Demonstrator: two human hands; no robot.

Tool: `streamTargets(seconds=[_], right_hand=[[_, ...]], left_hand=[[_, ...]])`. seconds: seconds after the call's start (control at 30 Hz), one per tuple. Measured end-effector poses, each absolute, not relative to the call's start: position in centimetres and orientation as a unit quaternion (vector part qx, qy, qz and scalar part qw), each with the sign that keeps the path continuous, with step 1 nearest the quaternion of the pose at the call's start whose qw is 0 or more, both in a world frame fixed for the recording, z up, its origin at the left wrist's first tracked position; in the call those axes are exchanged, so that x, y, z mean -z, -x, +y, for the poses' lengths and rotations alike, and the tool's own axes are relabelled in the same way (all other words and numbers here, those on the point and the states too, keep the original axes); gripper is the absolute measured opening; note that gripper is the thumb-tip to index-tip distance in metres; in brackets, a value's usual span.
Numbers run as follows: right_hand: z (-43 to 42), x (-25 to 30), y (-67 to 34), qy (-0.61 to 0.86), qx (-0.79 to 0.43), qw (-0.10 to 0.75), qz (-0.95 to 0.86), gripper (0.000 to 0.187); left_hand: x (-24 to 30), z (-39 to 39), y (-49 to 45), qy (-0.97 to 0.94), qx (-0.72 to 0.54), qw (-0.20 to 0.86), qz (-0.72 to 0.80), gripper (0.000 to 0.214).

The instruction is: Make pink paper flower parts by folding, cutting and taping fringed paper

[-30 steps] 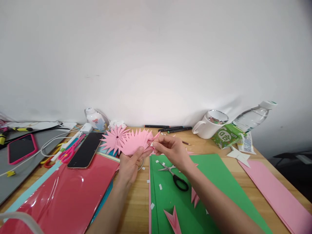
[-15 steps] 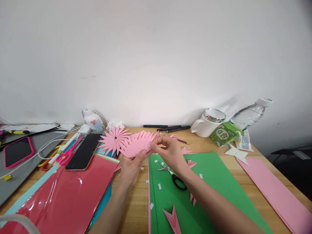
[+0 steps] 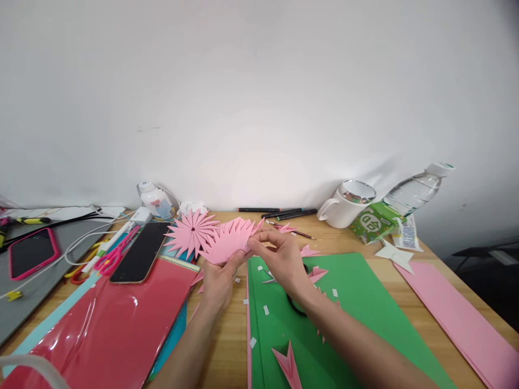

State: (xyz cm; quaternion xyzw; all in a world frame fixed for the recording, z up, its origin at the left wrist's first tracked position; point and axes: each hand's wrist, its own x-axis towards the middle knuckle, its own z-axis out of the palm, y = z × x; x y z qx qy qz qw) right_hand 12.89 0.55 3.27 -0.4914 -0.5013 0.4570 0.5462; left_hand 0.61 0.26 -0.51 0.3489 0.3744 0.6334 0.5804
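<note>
A pink pleated paper fan (image 3: 227,243) with a pointed, jagged edge is held above the table. My left hand (image 3: 219,278) grips its lower edge, thumb on top. At the fan's right end, the fingers of my right hand (image 3: 279,251) are pinched together on the paper; what exactly lies between the fingertips is hidden. Behind the fan, to its left, lies a round pink paper star (image 3: 192,229) with many points. Black-handled scissors (image 3: 297,309) rest on a green paper sheet (image 3: 357,324), partly covered by my right forearm.
Folded pink pieces (image 3: 288,364) and small white paper bits (image 3: 266,310) lie on the green sheet. Left are a black phone (image 3: 140,254), pink scissors (image 3: 115,254) and a red folder (image 3: 105,319). Markers (image 3: 298,214), a white mug (image 3: 344,205) and a tilted bottle (image 3: 417,186) are along the wall.
My right hand has shifted slightly left and down against the fan's right end, and its forearm covers more of the black scissors. The white bit at its fingertips no longer shows.
</note>
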Motion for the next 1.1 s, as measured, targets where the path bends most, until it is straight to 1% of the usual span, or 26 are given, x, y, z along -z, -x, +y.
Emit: streamTargets(seconds=[0.1,0.2,0.4,0.5,0.63,0.8,0.93,1.1], right_hand=[[0.5,-3.4,-12.8,0.496,-0.461,0.54,-0.5,0.01],[0.4,-3.3,-12.7,0.484,-0.462,0.556,-0.494,0.011],[0.5,-2.8,-12.7,0.46,-0.461,0.571,-0.5,0.011],[0.5,-2.5,-12.7,0.442,-0.453,0.575,-0.518,0.01],[0.6,-2.4,-12.5,0.43,-0.451,0.573,-0.533,0.013],[0.5,-2.5,-12.5,0.42,-0.432,0.566,-0.563,0.021],[0.2,-2.4,-12.3,0.441,-0.446,0.571,-0.529,0.014],[0.1,-2.4,-12.1,0.448,-0.472,0.574,-0.497,0.01]], left_hand=[[0.4,0.2,-0.6,-0.348,-0.628,0.59,0.37,0.038],[0.3,0.2,-0.7,-0.344,-0.632,0.594,0.361,0.039],[0.0,0.2,-0.6,-0.347,-0.625,0.604,0.352,0.047],[-0.1,0.1,-0.6,-0.339,-0.625,0.608,0.353,0.054],[-0.4,0.1,-0.7,-0.336,-0.643,0.591,0.353,0.062],[-0.5,0.2,-0.6,-0.327,-0.647,0.587,0.359,0.06],[-0.3,0.2,-0.5,-0.322,-0.655,0.578,0.365,0.057],[0.0,0.1,-0.4,-0.336,-0.658,0.56,0.375,0.059]])
